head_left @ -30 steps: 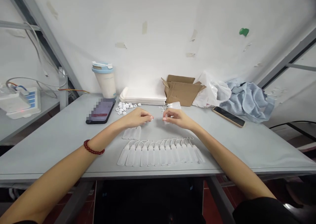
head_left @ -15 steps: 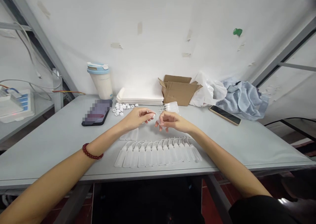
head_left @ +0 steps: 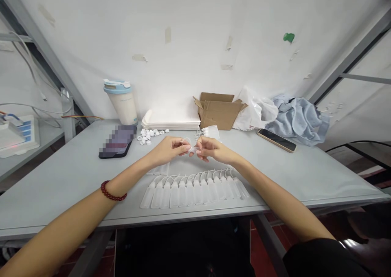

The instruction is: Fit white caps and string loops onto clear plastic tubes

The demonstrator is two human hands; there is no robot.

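Note:
In front of me, my left hand (head_left: pixel 173 150) is closed in a pinch on a small white cap (head_left: pixel 191 149), and a thin white loop arches above its fingertips. My right hand (head_left: pixel 210 148) is closed beside it, its fingers around a translucent plastic bottle mostly hidden by them. The fingertips of both hands nearly meet at the cap. Closer to me lies a row of flat translucent bottles (head_left: pixel 191 193) with white caps and cord loops. A few bottles without visible loops (head_left: pixel 161 169) lie partly behind my left wrist. Loose white caps (head_left: pixel 148 134) are heaped beyond my left hand.
More looped bottles (head_left: pixel 212 132) lie beyond my right hand. Along the wall stand a tumbler (head_left: pixel 124 106), white trays (head_left: pixel 171 124), a cardboard box (head_left: pixel 218 114), a plastic bag (head_left: pixel 255 110) and blue cloth (head_left: pixel 297 120). Phones lie left (head_left: pixel 117 142) and right (head_left: pixel 276 140).
My hands have come together, and the cap in my left hand now meets what my right hand holds. A white loop now shows above the left fingertips. The view has shifted slightly.

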